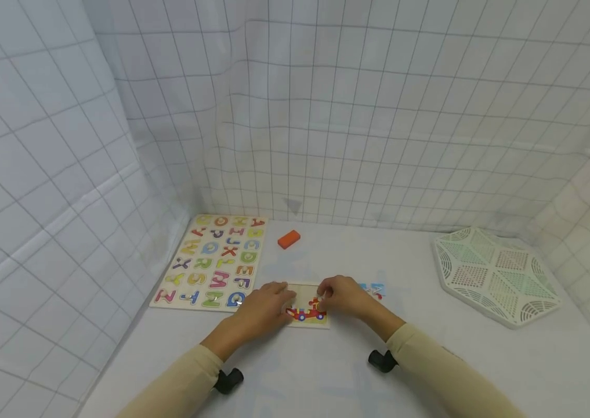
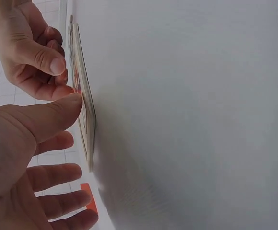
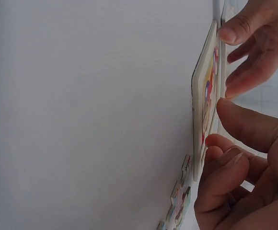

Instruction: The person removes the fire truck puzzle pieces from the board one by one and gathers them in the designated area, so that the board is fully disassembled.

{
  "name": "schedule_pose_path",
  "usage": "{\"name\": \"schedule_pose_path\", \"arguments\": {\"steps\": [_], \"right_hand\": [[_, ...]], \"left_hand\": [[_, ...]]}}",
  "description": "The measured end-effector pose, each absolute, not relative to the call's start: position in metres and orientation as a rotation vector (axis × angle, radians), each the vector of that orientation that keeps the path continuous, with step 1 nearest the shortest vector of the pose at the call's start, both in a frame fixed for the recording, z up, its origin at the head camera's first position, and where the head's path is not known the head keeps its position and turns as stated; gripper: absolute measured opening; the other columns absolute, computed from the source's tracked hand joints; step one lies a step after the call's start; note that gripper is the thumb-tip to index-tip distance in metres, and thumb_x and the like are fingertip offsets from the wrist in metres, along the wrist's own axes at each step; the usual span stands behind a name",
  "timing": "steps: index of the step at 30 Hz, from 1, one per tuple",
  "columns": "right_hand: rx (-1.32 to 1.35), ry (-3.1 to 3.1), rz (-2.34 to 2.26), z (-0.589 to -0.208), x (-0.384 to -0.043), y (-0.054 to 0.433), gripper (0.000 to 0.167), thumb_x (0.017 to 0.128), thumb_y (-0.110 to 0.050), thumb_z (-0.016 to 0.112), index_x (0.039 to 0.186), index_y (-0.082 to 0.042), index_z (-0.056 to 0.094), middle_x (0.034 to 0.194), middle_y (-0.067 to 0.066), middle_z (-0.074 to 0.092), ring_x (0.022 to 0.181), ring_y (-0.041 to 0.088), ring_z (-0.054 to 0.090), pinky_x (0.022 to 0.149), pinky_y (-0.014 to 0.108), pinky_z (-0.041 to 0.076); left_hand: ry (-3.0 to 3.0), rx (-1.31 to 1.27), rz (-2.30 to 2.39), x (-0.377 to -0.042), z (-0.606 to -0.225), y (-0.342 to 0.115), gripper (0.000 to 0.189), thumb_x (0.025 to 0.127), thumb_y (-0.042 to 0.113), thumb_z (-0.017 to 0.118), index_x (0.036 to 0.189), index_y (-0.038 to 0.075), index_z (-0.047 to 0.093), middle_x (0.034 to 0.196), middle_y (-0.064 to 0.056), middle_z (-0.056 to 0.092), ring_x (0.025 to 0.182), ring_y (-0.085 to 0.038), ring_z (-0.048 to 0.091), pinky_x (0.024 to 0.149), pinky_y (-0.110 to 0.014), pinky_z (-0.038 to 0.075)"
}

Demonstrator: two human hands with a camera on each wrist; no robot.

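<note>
A small wooden jigsaw board (image 1: 309,326) lies flat between my hands, with red-and-yellow vehicle pieces (image 1: 302,315) with blue wheels along its lower part and bare wood above. My left hand (image 1: 263,307) is at its left side; in the left wrist view its thumb (image 2: 62,112) reaches the board's edge while the other fingers spread loosely. At the right side, my right hand (image 1: 346,297) has its fingertips down at the red-and-yellow part. Its thumb and forefinger stand apart in the right wrist view, with the other fingers loosely bent and no piece showing between them.
Loose light-blue jigsaw pieces (image 1: 375,289) lie just beyond my right hand. An alphabet puzzle board (image 1: 206,264) is at the left, an orange block (image 1: 289,239) behind, and a white hexagonal patterned board (image 1: 498,276) at the right. Gridded white curtains (image 1: 352,116) enclose the table.
</note>
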State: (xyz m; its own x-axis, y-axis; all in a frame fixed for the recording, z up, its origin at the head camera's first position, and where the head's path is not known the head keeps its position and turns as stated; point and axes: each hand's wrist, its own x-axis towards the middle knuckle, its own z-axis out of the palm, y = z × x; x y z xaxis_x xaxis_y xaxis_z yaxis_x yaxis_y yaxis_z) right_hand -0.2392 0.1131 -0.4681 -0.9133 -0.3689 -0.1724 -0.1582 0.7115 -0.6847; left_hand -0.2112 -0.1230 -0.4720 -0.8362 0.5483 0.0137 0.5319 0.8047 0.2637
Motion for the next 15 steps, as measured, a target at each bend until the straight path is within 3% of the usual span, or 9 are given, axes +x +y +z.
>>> {"name": "schedule_pose_path", "arguments": {"steps": [6, 15], "right_hand": [[-0.404, 2.611, -0.990, -0.4695, -0.2370, 0.1090, 0.018, 0.083, -0.013, 0.082, 0.096, -0.011, 0.069, 0.084, 0.000, 0.062, 0.079, 0.017, 0.056, 0.069, 0.031, 0.048], [-0.373, 2.601, -0.979, -0.4729, -0.2372, 0.1069, 0.019, 0.085, -0.015, 0.081, 0.098, -0.013, 0.067, 0.085, 0.001, 0.061, 0.078, 0.018, 0.056, 0.066, 0.030, 0.048]], "left_hand": [[2.902, 0.806, 0.351, -0.2157, -0.4734, -0.1200, 0.055, 0.093, 0.036, 0.076, 0.138, 0.008, 0.061, 0.148, -0.016, 0.055, 0.141, -0.039, 0.046, 0.110, -0.060, 0.042], [2.893, 0.799, 0.408, -0.2159, -0.4742, -0.1202, 0.053, 0.092, 0.034, 0.077, 0.137, 0.009, 0.063, 0.147, -0.016, 0.057, 0.141, -0.041, 0.046, 0.110, -0.062, 0.042]]}}
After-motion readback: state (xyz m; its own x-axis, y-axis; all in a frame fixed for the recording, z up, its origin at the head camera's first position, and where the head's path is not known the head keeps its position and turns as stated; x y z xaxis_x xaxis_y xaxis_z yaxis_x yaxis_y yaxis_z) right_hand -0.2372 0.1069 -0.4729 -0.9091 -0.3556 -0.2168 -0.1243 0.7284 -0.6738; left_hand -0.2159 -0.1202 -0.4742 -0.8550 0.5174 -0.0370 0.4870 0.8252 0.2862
